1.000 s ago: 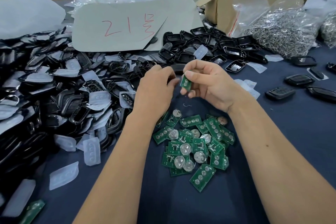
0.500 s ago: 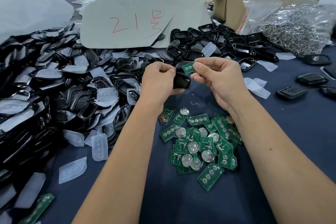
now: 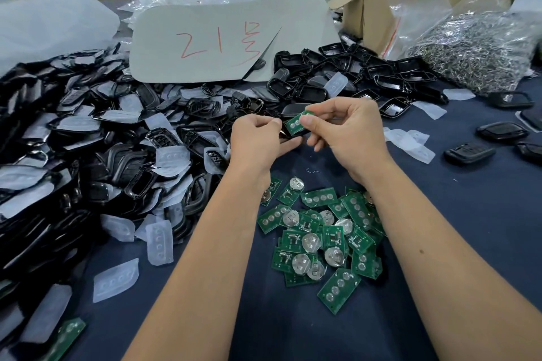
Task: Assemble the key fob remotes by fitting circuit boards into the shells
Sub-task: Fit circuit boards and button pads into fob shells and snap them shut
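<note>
Now the right hand [image 3: 349, 132] has brought its pinched board [image 3: 296, 123] onto the shell [image 3: 289, 138] in the left hand's [image 3: 258, 141] grip, ready for seating.

Right hand [image 3: 349, 135] pinches circuit board [image 3: 296, 124] over left-held shell [image 3: 289, 138].

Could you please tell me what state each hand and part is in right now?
Left hand: grips a black shell.
Right hand: pinches a board, tilted over the shell, not seated.
Board pile: loose on the cloth.
Box: open.
</note>
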The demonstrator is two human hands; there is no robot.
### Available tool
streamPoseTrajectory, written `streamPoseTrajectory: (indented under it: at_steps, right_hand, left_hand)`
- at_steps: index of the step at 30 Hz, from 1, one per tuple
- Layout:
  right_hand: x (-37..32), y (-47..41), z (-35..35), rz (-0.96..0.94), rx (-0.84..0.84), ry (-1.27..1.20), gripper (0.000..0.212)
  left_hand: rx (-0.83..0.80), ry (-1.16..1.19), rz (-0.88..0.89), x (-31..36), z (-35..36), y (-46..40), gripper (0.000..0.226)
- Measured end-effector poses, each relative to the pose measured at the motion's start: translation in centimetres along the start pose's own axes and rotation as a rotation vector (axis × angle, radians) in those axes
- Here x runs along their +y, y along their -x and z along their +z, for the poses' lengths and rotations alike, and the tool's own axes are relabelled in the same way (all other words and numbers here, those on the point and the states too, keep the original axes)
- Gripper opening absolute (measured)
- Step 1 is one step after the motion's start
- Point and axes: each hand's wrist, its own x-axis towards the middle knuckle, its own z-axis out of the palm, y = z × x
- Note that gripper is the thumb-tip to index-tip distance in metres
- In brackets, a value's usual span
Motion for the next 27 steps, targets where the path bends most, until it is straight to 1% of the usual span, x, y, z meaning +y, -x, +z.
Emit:
streamPoseTrajectory:
  at_steps: [7,11,14,20,21,23,25,27]
  right_hand:
    - [0.1,0.1,0.0,0.026,0.036,0.167,0.011]
    - [-0.3,0.2,0.1,0.034,0.052,0.247,0.012]
    - [-0.5,0.3,0.1,0.052,0.056,0.339,0.017]
    - [-0.6,0.1,-0.3,0.082,0.096,0.507,0.032]
    - [-0.6,0.1,-0.4,0.100,0.085,0.495,0.031]
    - [-0.9,0.1,-0.3,0.135,0.021,0.389,0.023]
    - [-1.4,0.2,0.0,0.149,-0.065,0.206,0.012]
    - [-1.9,0.3,0.7,0.141,-0.113,0.033,0.010]
  left_hand:
    - [0.002,-0.038,-0.003,-0.3,-0.2,-0.4,0.011]
    - [0.000,-0.039,0.045,-0.8,-0.3,-0.5,0.009]
    - [0.000,-0.049,0.100,-1.0,-0.4,-0.6,0.020]
    - [-0.020,-0.136,0.146,-1.1,-0.6,-0.5,0.025]
    - [-0.022,-0.149,0.158,-0.9,-0.7,-0.4,0.025]
    - [-0.033,-0.161,0.173,-0.3,-1.0,-0.2,0.025]
    - [-0.054,-0.149,0.182,0.7,-1.4,0.0,0.024]
    - [-0.063,-0.111,0.193,1.8,-2.2,0.1,0.024]
